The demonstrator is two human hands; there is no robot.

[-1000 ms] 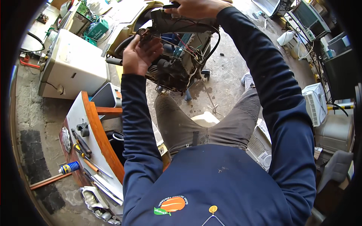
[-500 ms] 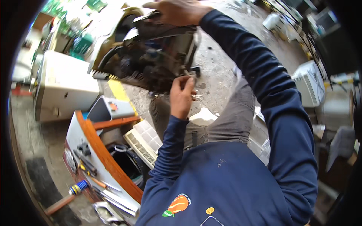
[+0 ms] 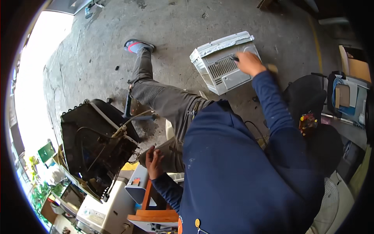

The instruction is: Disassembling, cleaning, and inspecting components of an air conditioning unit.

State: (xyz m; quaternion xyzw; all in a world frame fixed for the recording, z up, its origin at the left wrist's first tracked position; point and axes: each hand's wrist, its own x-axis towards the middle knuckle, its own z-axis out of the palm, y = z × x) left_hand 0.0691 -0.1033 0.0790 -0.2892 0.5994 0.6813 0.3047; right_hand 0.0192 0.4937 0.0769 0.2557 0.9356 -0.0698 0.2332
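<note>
My left hand (image 3: 154, 160) has nothing in it, its fingers loosely apart. Beside it stands a dark, dirty appliance chassis (image 3: 97, 140) with a pale strip, hoses and loose wires; hand and wires look close but apart. Far to the right, my right hand (image 3: 249, 63) pinches a small black piece (image 3: 235, 58) whose kind I cannot make out. That hand is over a white vented plastic housing (image 3: 230, 76) on the floor, with silvery tape along its far edge. Whether the hand touches the housing is unclear.
A blue-handled tool (image 3: 127, 105) stands by my leg. At the right are a dark round seat (image 3: 306, 93) and a fan grille (image 3: 330, 199). A white appliance box (image 3: 105, 206) and a wood-edged table (image 3: 154, 215) lie at the lower left.
My view and body have turned right. My right hand has left the dark chassis and reached over to the white housing. My left hand has come away from the chassis and opened.
</note>
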